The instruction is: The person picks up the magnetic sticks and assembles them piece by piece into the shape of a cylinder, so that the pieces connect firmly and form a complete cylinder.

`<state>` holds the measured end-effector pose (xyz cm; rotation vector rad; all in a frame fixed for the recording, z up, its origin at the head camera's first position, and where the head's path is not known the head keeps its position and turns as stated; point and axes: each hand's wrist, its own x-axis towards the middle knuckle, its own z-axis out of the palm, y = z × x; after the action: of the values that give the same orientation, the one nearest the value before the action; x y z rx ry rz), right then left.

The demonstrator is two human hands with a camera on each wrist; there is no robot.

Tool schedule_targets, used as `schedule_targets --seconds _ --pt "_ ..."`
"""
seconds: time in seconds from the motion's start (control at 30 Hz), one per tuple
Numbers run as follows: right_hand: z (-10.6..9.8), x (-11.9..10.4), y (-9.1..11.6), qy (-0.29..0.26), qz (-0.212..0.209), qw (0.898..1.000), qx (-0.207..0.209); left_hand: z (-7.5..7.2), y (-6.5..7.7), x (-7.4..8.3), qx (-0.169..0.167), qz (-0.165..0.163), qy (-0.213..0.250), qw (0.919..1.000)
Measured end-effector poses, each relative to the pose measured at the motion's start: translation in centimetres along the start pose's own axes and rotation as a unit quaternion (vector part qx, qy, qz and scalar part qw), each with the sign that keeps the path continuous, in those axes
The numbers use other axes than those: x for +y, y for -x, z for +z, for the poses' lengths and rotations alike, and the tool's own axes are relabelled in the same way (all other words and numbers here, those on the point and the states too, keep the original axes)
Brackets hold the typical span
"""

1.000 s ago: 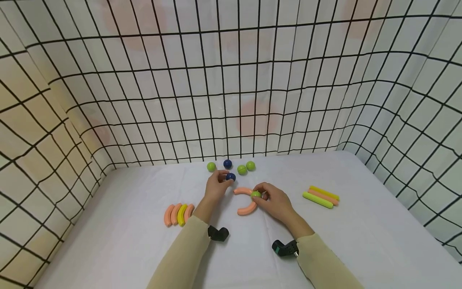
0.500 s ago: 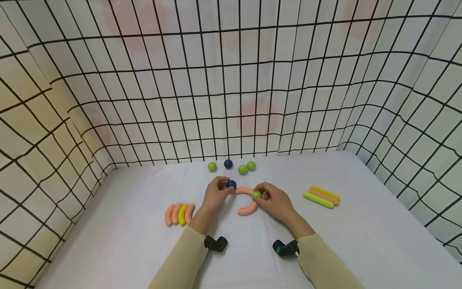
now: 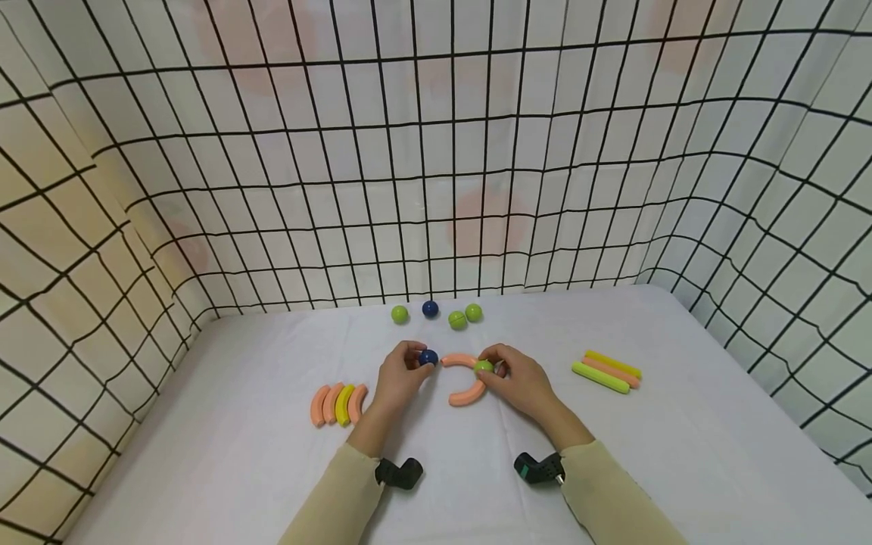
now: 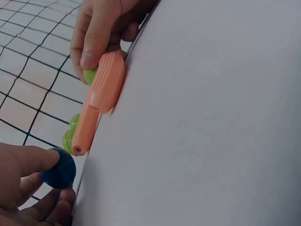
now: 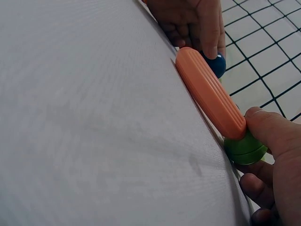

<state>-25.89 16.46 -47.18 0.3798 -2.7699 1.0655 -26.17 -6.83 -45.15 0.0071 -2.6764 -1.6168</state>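
My left hand pinches a dark blue ball between thumb and fingers, just left of the upper orange curved rod. In the left wrist view the blue ball shows close to that rod's holed end. My right hand grips a green ball where the upper rod and the lower orange curved rod come together. The right wrist view has the lower orange rod up against the green ball, with my thumb at the joint.
Behind the hands lie several green balls and another blue ball. Curved orange and yellow rods line up at the left; straight rods lie at the right. A black grid net rises behind the white table.
My left hand has brought the blue ball nearer, from close to the back balls down to the upper rod's left end. The right hand has stayed on the green ball.
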Motion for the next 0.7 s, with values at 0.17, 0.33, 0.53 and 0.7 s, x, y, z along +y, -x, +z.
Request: schedule_targets --seconds 0.17,0.33,0.53,0.7 --pt "0.0 0.0 0.0 -0.004 0.007 1.0 -0.002 0.4 0.2 -0.4 0.008 0.021 -0.02 0.9996" --pt "0.1 -0.1 0.1 -0.013 0.011 1.0 -0.003 0.6 0.4 -0.7 0.012 0.037 -0.03 0.9988" --pt "0.2 -0.2 0.1 -0.012 0.006 1.0 -0.009 0.6 0.5 -1.1 0.013 0.056 -0.042 0.9975" --pt "-0.1 -0.3 0.1 -0.01 0.007 1.0 -0.003 0.7 0.6 -1.2 0.009 0.076 -0.045 0.996"
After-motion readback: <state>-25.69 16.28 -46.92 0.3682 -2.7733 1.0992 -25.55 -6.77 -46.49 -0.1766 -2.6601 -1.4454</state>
